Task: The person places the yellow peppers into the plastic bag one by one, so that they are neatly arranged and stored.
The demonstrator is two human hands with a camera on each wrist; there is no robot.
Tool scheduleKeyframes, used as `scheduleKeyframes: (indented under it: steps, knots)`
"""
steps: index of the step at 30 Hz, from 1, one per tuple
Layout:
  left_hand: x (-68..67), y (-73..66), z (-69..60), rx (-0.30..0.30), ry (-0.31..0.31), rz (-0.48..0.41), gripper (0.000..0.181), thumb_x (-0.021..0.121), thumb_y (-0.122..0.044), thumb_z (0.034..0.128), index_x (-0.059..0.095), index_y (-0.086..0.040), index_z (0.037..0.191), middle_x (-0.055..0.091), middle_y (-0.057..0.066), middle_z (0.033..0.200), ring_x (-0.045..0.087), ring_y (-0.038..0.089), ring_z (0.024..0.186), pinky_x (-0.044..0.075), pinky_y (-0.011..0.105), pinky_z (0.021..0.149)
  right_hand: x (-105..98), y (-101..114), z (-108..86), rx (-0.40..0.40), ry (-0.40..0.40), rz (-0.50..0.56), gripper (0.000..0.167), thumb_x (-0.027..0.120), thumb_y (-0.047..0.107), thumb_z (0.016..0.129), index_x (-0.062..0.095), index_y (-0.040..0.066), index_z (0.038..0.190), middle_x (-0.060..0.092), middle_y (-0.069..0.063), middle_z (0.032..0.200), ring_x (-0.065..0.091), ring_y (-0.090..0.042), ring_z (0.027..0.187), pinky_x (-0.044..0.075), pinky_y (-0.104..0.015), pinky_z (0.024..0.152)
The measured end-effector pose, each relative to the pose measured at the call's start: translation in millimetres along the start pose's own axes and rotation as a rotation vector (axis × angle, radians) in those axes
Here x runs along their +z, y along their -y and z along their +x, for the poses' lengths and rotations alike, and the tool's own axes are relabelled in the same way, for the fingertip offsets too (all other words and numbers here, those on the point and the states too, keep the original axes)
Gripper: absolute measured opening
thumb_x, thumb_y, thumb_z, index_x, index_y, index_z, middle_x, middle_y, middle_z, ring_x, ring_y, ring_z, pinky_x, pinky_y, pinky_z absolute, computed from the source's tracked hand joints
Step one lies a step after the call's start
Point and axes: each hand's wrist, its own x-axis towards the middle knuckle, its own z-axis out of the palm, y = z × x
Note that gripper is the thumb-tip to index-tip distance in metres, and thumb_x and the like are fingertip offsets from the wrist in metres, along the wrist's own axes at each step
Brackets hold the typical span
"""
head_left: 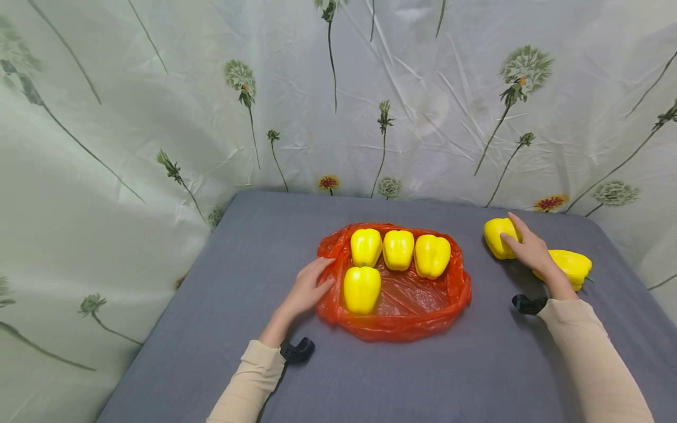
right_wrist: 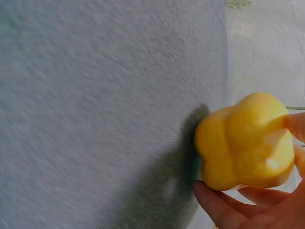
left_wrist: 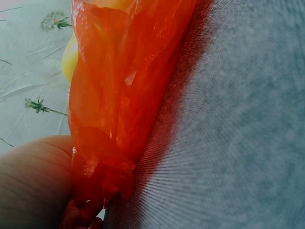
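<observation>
Your right hand (head_left: pixel 531 249) has its fingers clamped round a yellow pepper (head_left: pixel 496 239), right of the red bag (head_left: pixel 404 329); your left hand (head_left: pixel 307 288) pinches the bag's left side (four peppers (head_left: pixel 398 249) inside).

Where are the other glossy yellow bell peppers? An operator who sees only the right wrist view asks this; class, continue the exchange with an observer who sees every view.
Observer: Four glossy yellow bell peppers sit inside an open red plastic bag.
Operator: Is anything touching that bag?
Observer: Yes, the person's left hand grips its left edge.
Operator: Besides the held pepper, is any outside the bag?
Observer: Yes, another yellow pepper lies to its right in the head view.
</observation>
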Motion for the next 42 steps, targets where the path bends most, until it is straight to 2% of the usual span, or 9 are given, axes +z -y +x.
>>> scheduleKeyframes:
  steps: [10,14,16,18,23,26,30,37,42]
  knots:
    - [-0.4,0.5,-1.9,-0.042,0.022,-0.003,0.049,0.056,-0.022,0.0916,0.046,-0.009,0.138,0.044,0.014,0.145,0.032,0.034,0.14,0.019,0.057,0.115,12,-1,-15.5,-0.018,-0.099,0.089,0.071,0.042,0.037,0.097,0.007,0.006,0.151,0.015,-0.036,0.149,0.022,-0.061,0.129,0.025,-0.072,0.097]
    - [-2.1,-1.1,-2.7,-0.04,0.016,-0.011,0.049,0.056,-0.021,0.0912,0.046,-0.009,0.137,0.045,0.014,0.145,0.032,0.035,0.14,0.02,0.057,0.115,17,-4,-20.8,-0.019,-0.146,0.105,0.071,0.045,0.037,0.097,0.01,0.005,0.15,0.019,-0.037,0.147,0.027,-0.058,0.127,0.051,-0.037,0.08]
    - [-2.2,-1.4,-2.8,-0.034,0.013,-0.007,0.048,0.056,-0.021,0.0912,0.047,-0.008,0.137,0.045,0.015,0.144,0.033,0.035,0.139,0.021,0.058,0.115,19,-5,-23.0,-0.023,-0.168,0.111,0.07,0.045,0.036,0.097,0.012,0.004,0.149,0.021,-0.038,0.145,0.031,-0.057,0.124,0.046,-0.017,0.064]
    - [-2.0,-1.3,-3.0,-0.039,0.019,-0.008,0.049,0.056,-0.022,0.0915,0.046,-0.009,0.137,0.045,0.014,0.145,0.032,0.035,0.14,0.02,0.057,0.115,21,-5,-25.3,-0.025,-0.187,0.125,0.069,0.046,0.035,0.097,0.013,0.004,0.149,0.022,-0.039,0.145,0.032,-0.056,0.122,0.039,-0.007,0.057]
    - [-0.9,-1.1,-3.1,-0.038,0.021,-0.006,0.049,0.056,-0.022,0.0917,0.046,-0.009,0.138,0.044,0.014,0.145,0.032,0.034,0.14,0.02,0.058,0.115,24,-4,-30.4,-0.015,-0.231,0.153,0.068,0.047,0.035,0.096,0.014,0.008,0.15,0.025,-0.038,0.144,0.047,-0.045,0.108,0.041,-0.006,0.054]
    - [-1.0,-1.4,-2.7,-0.026,0.013,-0.004,0.048,0.056,-0.021,0.0914,0.046,-0.008,0.137,0.045,0.015,0.145,0.033,0.035,0.139,0.021,0.058,0.114,25,-3,-33.2,0.0,-0.249,0.164,0.068,0.048,0.036,0.096,0.015,0.01,0.15,0.028,-0.038,0.141,0.057,-0.019,0.083,0.044,-0.008,0.054]
    - [-1.5,-1.9,-1.7,-0.023,0.012,-0.004,0.048,0.056,-0.021,0.0914,0.046,-0.008,0.137,0.045,0.015,0.144,0.034,0.035,0.139,0.021,0.058,0.114,23,-3,-36.3,0.014,-0.258,0.178,0.069,0.048,0.037,0.095,0.014,0.011,0.15,0.029,-0.038,0.138,0.045,0.01,0.064,0.045,-0.009,0.054]
    - [-1.0,-1.5,-0.5,-0.019,0.006,-0.005,0.049,0.056,-0.021,0.0913,0.046,-0.008,0.137,0.046,0.015,0.144,0.034,0.035,0.138,0.021,0.059,0.114,21,1,-40.6,0.006,-0.264,0.192,0.069,0.048,0.036,0.096,0.013,0.011,0.15,0.029,-0.038,0.137,0.045,0.012,0.064,0.045,-0.008,0.054]
    - [0.2,-0.2,-0.1,-0.002,-0.003,0.003,0.048,0.056,-0.021,0.0911,0.047,-0.007,0.136,0.047,0.015,0.143,0.036,0.036,0.137,0.023,0.059,0.113,21,5,-44.5,0.005,-0.268,0.205,0.069,0.048,0.036,0.096,0.013,0.011,0.15,0.029,-0.039,0.139,0.052,-0.003,0.07,0.046,-0.008,0.055]
